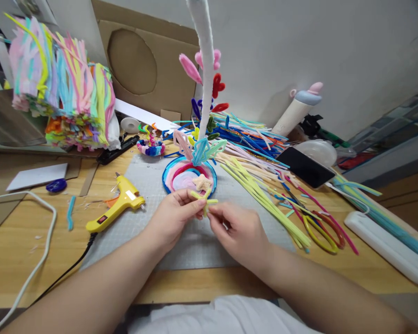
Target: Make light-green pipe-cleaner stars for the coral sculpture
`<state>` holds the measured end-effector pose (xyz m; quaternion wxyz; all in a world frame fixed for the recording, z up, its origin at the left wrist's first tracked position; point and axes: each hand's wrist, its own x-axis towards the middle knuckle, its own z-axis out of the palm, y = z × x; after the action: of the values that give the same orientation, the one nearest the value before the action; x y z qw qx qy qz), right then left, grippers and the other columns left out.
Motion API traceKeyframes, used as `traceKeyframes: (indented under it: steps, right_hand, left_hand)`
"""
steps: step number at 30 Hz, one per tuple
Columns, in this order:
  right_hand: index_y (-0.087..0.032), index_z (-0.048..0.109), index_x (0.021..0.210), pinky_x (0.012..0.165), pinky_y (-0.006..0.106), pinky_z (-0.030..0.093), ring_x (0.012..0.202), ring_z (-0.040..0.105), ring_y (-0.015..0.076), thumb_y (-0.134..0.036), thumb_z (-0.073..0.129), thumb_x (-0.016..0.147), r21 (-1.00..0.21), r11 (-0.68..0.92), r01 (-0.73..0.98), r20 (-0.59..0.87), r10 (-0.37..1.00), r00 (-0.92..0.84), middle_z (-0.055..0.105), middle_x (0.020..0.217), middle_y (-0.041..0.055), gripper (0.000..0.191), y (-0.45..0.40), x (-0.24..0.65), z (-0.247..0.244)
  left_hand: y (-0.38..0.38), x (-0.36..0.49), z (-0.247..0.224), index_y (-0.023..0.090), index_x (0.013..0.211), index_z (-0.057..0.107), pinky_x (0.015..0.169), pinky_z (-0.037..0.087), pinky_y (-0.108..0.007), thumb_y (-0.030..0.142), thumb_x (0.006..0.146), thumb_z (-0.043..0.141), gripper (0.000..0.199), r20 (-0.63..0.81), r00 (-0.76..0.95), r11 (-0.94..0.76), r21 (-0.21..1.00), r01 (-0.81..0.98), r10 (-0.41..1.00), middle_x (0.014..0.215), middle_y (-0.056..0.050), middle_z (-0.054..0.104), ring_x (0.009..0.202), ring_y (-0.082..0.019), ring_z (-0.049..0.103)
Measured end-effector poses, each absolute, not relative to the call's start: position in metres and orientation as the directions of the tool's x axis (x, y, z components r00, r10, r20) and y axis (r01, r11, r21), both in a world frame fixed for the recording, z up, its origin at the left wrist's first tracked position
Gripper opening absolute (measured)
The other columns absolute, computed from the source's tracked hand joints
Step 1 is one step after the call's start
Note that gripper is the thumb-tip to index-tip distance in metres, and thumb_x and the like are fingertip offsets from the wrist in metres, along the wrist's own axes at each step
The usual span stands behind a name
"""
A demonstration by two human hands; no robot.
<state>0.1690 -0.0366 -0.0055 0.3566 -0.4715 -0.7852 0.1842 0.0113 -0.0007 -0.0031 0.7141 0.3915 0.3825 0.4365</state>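
My left hand [174, 213] pinches a small folded piece of yellow pipe cleaner [209, 201] with several short arms sticking out. At its lower right end, my right hand [242, 229] has its thumb and fingers pressed together on the same piece. Just behind my hands lies a round base [167, 174] of coiled blue, white and pink pipe cleaner. A beige star [202, 182] rests on it. From the base rises a white fuzzy stem [205, 106], with pipe-cleaner petals in pink, red, blue, yellow and green around it.
A yellow glue gun [120, 206] lies left on a grey cutting mat [132, 241]. To the right are yellow-green pipe cleaners [264, 204], scissors [320, 232], a phone [304, 167] and a white power strip [386, 246]. Bundled pipe cleaners [66, 83] stand back left; a white cable [50, 241] crosses the left.
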Motion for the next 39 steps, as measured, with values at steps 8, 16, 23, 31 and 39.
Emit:
traceKeyframes:
  steps: [8, 16, 23, 31, 39]
  right_hand:
    - [-0.019, 0.064, 0.086, 0.066, 0.029, 0.042, 0.072, 0.060, 0.0163, -0.018, 0.055, 0.087, -0.391, 0.638, 0.663, 0.516, 0.749, -0.416, 0.069, 0.077, 0.0048, 0.009, -0.027, 0.185, 0.011]
    - [-0.017, 0.064, 0.080, 0.063, 0.025, 0.048, 0.071, 0.059, 0.0133, -0.009, 0.065, 0.078, -0.639, 0.714, 0.286, 0.614, 0.697, -0.370, 0.061, 0.079, 0.0048, 0.008, -0.012, 0.191, 0.017]
    - [-0.020, 0.067, 0.094, 0.061, 0.023, 0.049, 0.068, 0.057, 0.0120, -0.001, 0.055, 0.079, -0.530, 0.827, 0.187, 0.743, 0.560, -0.366, 0.058, 0.080, 0.0043, 0.027, -0.017, 0.188, 0.009]
    - [-0.020, 0.065, 0.096, 0.059, 0.025, 0.050, 0.067, 0.059, 0.0146, -0.008, 0.066, 0.074, -0.479, 0.850, 0.217, 0.759, 0.526, -0.383, 0.061, 0.078, 0.0050, 0.025, -0.016, 0.185, 0.009]
    - [-0.021, 0.065, 0.083, 0.058, 0.026, 0.048, 0.064, 0.058, 0.0134, -0.010, 0.065, 0.077, -0.671, 0.716, 0.195, 0.665, 0.697, -0.269, 0.062, 0.070, 0.0019, 0.012, -0.022, 0.179, 0.004]
  left_hand:
    - [0.003, 0.004, 0.006, 0.012, 0.065, 0.062, 0.055, 0.039, -0.021, 0.025, 0.065, 0.074, 0.017, -0.200, 0.360, 0.227, 0.973, -0.034, 0.911, 0.056, 0.001, 0.059, 0.053, -0.009, 0.050]
    - [0.004, -0.003, 0.006, 0.010, 0.068, 0.065, 0.051, 0.044, -0.017, 0.024, 0.063, 0.078, 0.019, -0.362, 0.703, 0.659, 0.724, -0.201, 0.612, 0.053, 0.001, 0.058, 0.047, -0.006, 0.052]
    - [-0.001, -0.001, 0.007, 0.009, 0.069, 0.065, 0.047, 0.045, -0.013, 0.022, 0.064, 0.079, 0.020, -0.321, 0.793, 0.773, 0.574, -0.272, 0.517, 0.053, 0.000, 0.057, 0.046, -0.005, 0.053]
    - [-0.003, 0.000, 0.006, 0.010, 0.070, 0.063, 0.050, 0.047, -0.014, 0.019, 0.064, 0.079, 0.020, -0.259, 0.776, 0.731, 0.589, -0.346, 0.576, 0.058, 0.001, 0.060, 0.049, -0.005, 0.055]
    - [-0.005, 0.006, 0.005, 0.014, 0.068, 0.059, 0.052, 0.045, -0.017, 0.018, 0.062, 0.081, 0.022, -0.162, 0.602, 0.490, 0.756, -0.433, 0.782, 0.063, 0.002, 0.063, 0.053, -0.007, 0.058]
